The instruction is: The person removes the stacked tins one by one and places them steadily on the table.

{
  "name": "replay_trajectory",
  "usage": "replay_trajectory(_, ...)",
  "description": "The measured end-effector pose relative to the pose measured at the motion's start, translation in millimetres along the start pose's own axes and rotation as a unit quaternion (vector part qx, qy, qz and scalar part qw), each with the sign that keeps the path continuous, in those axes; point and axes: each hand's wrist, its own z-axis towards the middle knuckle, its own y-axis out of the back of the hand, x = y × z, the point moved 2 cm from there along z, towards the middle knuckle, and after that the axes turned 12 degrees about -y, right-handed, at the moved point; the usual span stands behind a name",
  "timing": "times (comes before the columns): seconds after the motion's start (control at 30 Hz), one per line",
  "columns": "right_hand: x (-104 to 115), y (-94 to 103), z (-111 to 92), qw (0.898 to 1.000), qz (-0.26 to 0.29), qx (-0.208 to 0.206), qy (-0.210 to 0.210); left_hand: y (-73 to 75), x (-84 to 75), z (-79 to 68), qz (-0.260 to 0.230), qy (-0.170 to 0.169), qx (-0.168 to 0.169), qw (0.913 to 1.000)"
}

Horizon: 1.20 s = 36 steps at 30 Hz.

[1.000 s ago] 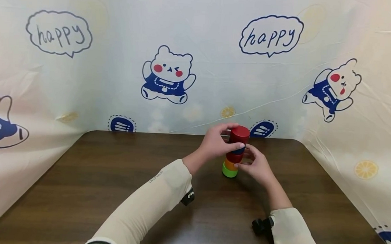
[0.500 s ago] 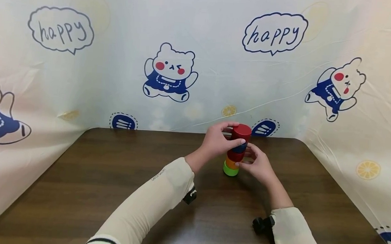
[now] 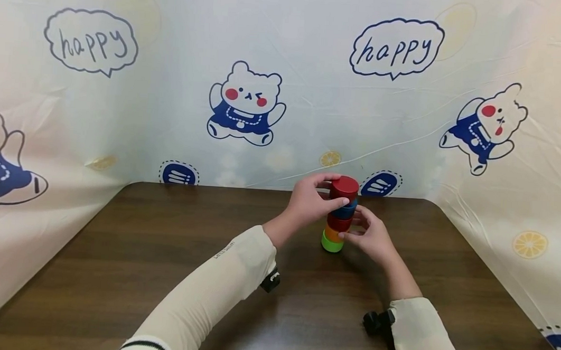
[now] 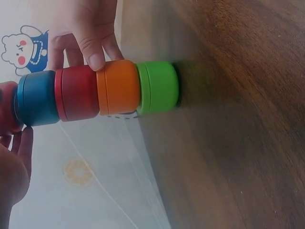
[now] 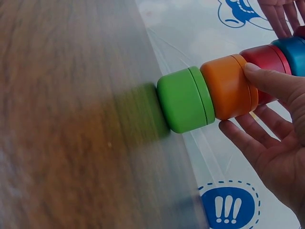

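Small round lidded jars stand in a tower: a green jar [image 3: 332, 245] on the table, then an orange jar [image 3: 333, 234], a red jar [image 4: 78, 93], a blue jar [image 4: 39, 98] and another red jar [image 3: 344, 187] on top. My left hand [image 3: 307, 197] grips the top red jar, index finger at its upper rim and thumb low on its side near the blue one. Lower down, my right hand [image 3: 371, 237] pinches the orange jar, its thumb at the seam under the lower red jar, its fingers on the opposite side.
The brown wood-grain table [image 3: 162, 253] ends just behind the tower. A pale cloth [image 3: 288, 27] printed with bears hangs along the back and sides. Both wrists carry black cameras below the sleeves.
My left hand and the top red jar have shifted slightly left, and more of the blue jar shows. The right hand keeps its place on the tower.
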Motion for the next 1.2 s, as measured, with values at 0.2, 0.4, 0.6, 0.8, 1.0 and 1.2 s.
replay_trajectory(0.2, -11.0, 0.9, 6.2, 1.000, -0.004, -0.004, 0.003, 5.0, -1.0, -1.3, -0.015, 0.002, -0.001, 0.9999)
replay_trajectory(0.4, -13.9, 1.9, 8.0, 1.000, -0.008, -0.009, 0.013, 9.1, -0.7, -2.8, -0.017, -0.001, -0.004, 0.9998)
replay_trajectory(0.6, -13.1, 2.2, 7.6, 1.000, -0.009, -0.011, 0.008, 13.4, -2.7, -4.3, -0.018, -0.007, -0.011, 0.9997)
replay_trajectory(0.8, -8.9, 1.0, 5.9, 1.000, -0.009, -0.007, -0.009, 19.1, -0.8, -5.9, -0.018, -0.015, -0.017, 0.9996)
replay_trajectory(1.0, 16.1, -1.1, -10.3, 1.000, -0.013, -0.004, -0.012, 24.2, 4.6, -8.3, -0.013, -0.024, -0.022, 0.9994)
replay_trajectory(1.2, 19.7, -1.1, -13.1, 1.000, -0.008, -0.002, -0.014, 28.8, 8.1, -12.8, -0.013, -0.018, -0.027, 0.9994)
